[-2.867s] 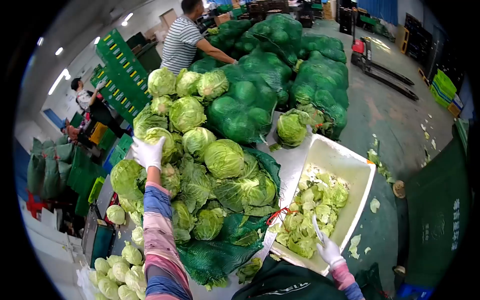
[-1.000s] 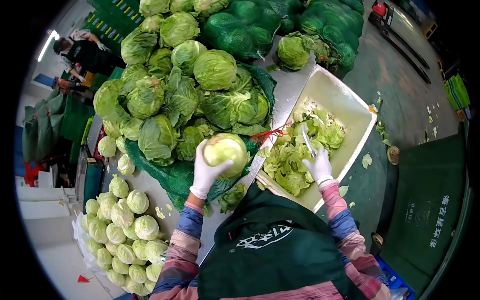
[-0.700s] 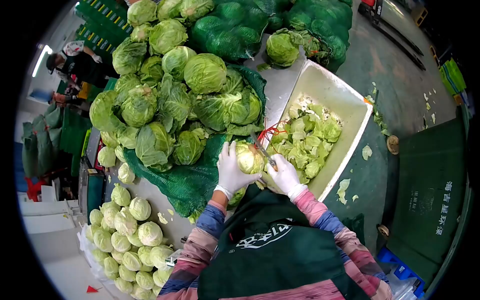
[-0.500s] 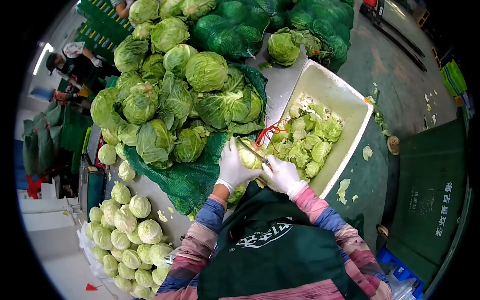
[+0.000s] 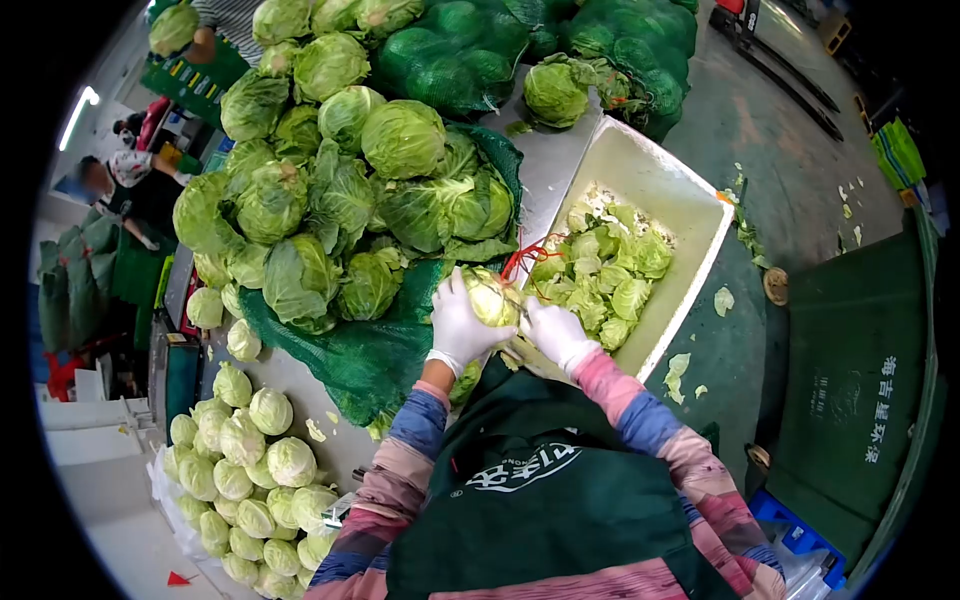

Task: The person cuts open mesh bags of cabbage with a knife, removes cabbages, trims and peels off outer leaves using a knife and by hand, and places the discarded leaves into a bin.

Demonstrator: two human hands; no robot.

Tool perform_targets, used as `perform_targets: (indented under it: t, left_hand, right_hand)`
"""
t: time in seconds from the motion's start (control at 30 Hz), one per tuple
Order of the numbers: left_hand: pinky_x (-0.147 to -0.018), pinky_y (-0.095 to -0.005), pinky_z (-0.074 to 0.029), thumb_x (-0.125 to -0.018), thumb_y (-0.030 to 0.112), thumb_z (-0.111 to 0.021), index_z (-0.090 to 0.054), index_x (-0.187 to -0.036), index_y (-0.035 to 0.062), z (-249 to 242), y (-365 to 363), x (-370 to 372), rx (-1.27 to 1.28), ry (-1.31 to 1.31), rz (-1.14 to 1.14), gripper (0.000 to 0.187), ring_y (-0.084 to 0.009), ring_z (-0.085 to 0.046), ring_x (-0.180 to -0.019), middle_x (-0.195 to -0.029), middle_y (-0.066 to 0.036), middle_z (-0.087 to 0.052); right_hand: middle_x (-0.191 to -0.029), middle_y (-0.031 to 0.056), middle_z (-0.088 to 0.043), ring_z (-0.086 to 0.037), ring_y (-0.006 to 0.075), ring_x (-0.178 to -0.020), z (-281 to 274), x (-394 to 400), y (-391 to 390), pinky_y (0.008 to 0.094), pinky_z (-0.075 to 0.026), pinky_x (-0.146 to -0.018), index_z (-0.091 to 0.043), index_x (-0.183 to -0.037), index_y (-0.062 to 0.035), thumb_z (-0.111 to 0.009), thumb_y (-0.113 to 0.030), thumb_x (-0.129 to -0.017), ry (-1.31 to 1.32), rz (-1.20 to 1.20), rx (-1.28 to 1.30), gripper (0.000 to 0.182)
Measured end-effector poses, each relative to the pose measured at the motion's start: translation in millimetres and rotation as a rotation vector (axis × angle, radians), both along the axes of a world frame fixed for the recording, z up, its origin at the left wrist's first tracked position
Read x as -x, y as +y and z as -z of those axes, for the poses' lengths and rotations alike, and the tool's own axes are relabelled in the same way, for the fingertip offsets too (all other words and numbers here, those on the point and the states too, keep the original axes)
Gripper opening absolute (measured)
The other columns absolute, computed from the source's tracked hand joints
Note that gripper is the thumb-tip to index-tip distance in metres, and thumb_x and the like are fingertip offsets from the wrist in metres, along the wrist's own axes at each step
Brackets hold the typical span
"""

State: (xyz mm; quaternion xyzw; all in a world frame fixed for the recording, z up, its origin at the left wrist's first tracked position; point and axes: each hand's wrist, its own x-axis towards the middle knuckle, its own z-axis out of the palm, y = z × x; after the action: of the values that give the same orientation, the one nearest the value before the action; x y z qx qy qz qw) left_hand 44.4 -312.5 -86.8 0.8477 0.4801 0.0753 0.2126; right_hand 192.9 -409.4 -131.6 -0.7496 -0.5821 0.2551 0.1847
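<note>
My left hand (image 5: 459, 325), in a white glove, is closed around the left side of a trimmed pale green cabbage (image 5: 491, 298). On the right of that cabbage, my gloved right hand (image 5: 555, 334) is closed on a knife (image 5: 522, 308), mostly hidden by the fingers and seen nearly edge-on. Just beyond my right hand stands a white box (image 5: 690, 275) with loose cabbage leaves (image 5: 605, 270) inside. Red string (image 5: 526, 260) lies over the box's near left edge. Untrimmed cabbages (image 5: 403, 139) are heaped beyond my left hand on green netting (image 5: 340, 365).
Trimmed cabbages (image 5: 240, 440) are piled at the lower left. Full green net sacks (image 5: 450, 55) stand at the back. A large green bin (image 5: 850, 400) is on the right, and leaf scraps (image 5: 677, 376) litter the floor. A person (image 5: 135, 185) works at the far left.
The knife has shifted from lying across the top of the cabbage to its right side, and the cabbage shows more of its face. At the upper left, another person's arm now appears beside a cabbage.
</note>
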Motion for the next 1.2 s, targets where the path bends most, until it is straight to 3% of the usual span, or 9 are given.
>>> perform_targets:
  t: [0.17, 0.27, 0.4, 0.43, 0.57, 0.77, 0.87, 1.0, 1.2]
  left_hand:
    - [-0.099, -0.0459, -0.041, -0.047, 0.044, -0.089, -0.029, -0.140, -0.0063, 1, -5, -8, -0.024, 0.014, -0.050, 0.121, -0.0410, -0.044, -0.118, -0.127, -0.026, -0.043]
    - [-0.102, -0.0449, -0.039, -0.048, 0.040, -0.090, -0.029, -0.139, -0.0058, -3, -35, 2, -0.119, 0.010, -0.013, 0.118, -0.0412, -0.042, -0.121, -0.130, -0.026, -0.040]
    - [-0.105, -0.0438, -0.036, -0.052, 0.037, -0.090, -0.027, -0.139, -0.0068, 19, -43, 52, -0.049, -0.422, -0.099, 0.116, -0.0412, -0.039, -0.123, -0.132, -0.026, -0.038]
    - [-0.106, -0.0440, -0.036, -0.052, 0.038, -0.091, -0.026, -0.139, -0.0076, 20, -42, 62, -0.032, -0.406, -0.079, 0.117, -0.0413, -0.040, -0.122, -0.131, -0.026, -0.038]
    - [-0.105, -0.0439, -0.037, -0.051, 0.041, -0.092, -0.022, -0.140, -0.0071, 18, -48, 77, 0.036, -0.352, -0.150, 0.122, -0.0404, -0.040, -0.122, -0.130, -0.026, -0.038]
    - [-0.103, -0.0452, -0.038, -0.051, 0.049, -0.091, -0.026, -0.142, -0.0011, 4, -47, 75, 0.073, -0.271, -0.140, 0.123, -0.0417, -0.040, -0.120, -0.127, -0.026, -0.037]
    - [-0.100, -0.0472, -0.039, -0.051, 0.052, -0.089, -0.031, -0.143, 0.0027, 10, -51, 68, 0.025, -0.188, -0.137, 0.119, -0.0438, -0.041, -0.117, -0.124, -0.026, -0.038]
    - [-0.099, -0.0474, -0.039, -0.053, 0.047, -0.089, -0.031, -0.142, 0.0026, 12, -56, 63, 0.008, -0.193, -0.196, 0.115, -0.0428, -0.042, -0.113, -0.120, -0.025, -0.039]
    - [-0.101, -0.0456, -0.039, -0.054, 0.041, -0.089, -0.029, -0.142, 0.0041, 8, -61, 65, 0.026, -0.234, -0.227, 0.112, -0.0417, -0.041, -0.114, -0.122, -0.024, -0.037]
  right_hand:
    - [-0.100, 0.0250, -0.067, -0.066, 0.0388, -0.096, -19, -7, 33, 0.0478, -0.052, -0.082, -0.057, -0.112, 0.0026, -0.042, -0.017, -0.092, -0.004, 0.091, 0.340, 0.033]
    - [-0.108, 0.0238, -0.066, -0.065, 0.0385, -0.099, 15, -21, 31, 0.0457, -0.051, -0.086, -0.066, -0.106, -0.0008, -0.041, -0.017, -0.092, 0.059, 0.272, 0.361, 0.033]
    - [-0.092, 0.0270, -0.067, -0.066, 0.0408, -0.085, 25, -18, 0, 0.0472, -0.051, -0.077, -0.064, -0.104, 0.0011, -0.055, -0.034, -0.091, 0.151, 0.220, 0.148, 0.038]
    - [-0.083, 0.0223, -0.067, -0.066, 0.0339, -0.072, 30, -10, -3, 0.0417, -0.051, -0.069, -0.062, -0.108, 0.0019, -0.058, -0.040, -0.092, 0.265, 0.264, 0.069, 0.045]
    - [-0.102, 0.0241, -0.067, -0.063, 0.0384, -0.098, 25, 37, -7, 0.0401, -0.049, -0.086, -0.058, -0.122, 0.0016, -0.056, -0.052, -0.090, 0.740, 0.217, -0.030, 0.062]
    - [-0.080, 0.0291, -0.065, -0.064, 0.0440, -0.077, -5, 51, -12, 0.0494, -0.050, -0.074, -0.036, -0.141, 0.0041, -0.039, -0.044, -0.099, 0.354, 0.021, 0.011, 0.064]
    - [-0.072, 0.0263, -0.064, -0.062, 0.0443, -0.070, -12, 58, -12, 0.0488, -0.049, -0.071, -0.037, -0.140, 0.0052, -0.043, -0.043, -0.098, 0.173, 0.028, 0.050, 0.063]
    - [-0.081, 0.0262, -0.066, -0.063, 0.0443, -0.076, -13, 52, -8, 0.0501, -0.049, -0.073, -0.026, -0.146, -0.0002, -0.041, -0.044, -0.098, 0.262, 0.088, 0.067, 0.067]
    - [-0.102, 0.0287, -0.064, -0.061, 0.0427, -0.096, 12, 43, 1, 0.0465, -0.047, -0.086, -0.051, -0.132, -0.0028, -0.046, -0.044, -0.096, 0.408, 0.224, -0.054, 0.054]
